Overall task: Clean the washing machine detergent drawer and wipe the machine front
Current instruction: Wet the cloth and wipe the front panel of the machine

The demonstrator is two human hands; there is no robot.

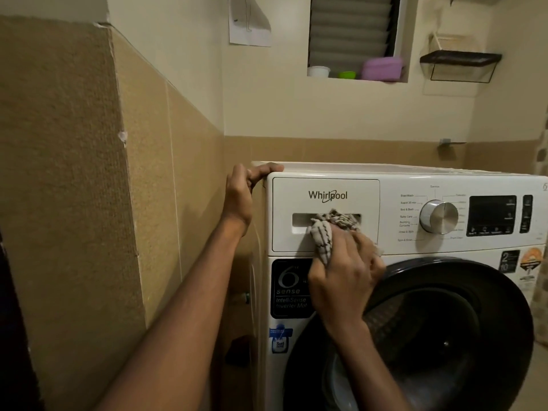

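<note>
Pressing a striped grey cloth (329, 232) into the handle recess of the detergent drawer (325, 214), the right hand (345, 280) is closing its grip round the cloth, w/ part of the fabric bunching inside the slot and a fold hanging down over the drawer front. Drawer is sitting shut, flush w/ the panel, at top left of the white washing machine (415, 185), under the brand logo. Left hand (240, 194) is curling over the machine's top left corner, thumb lying on the top edge, fingers wrapping the side next to the tan tiled wall (89, 173); its grip is closing on the corner, nothing else in it. Program dial (439, 216) and dark display (492, 215) are sitting right of the drawer, well apart from both hands. Round dark door (444, 336) is filling the front below, w/ the right wrist crossing its upper left rim.
</note>
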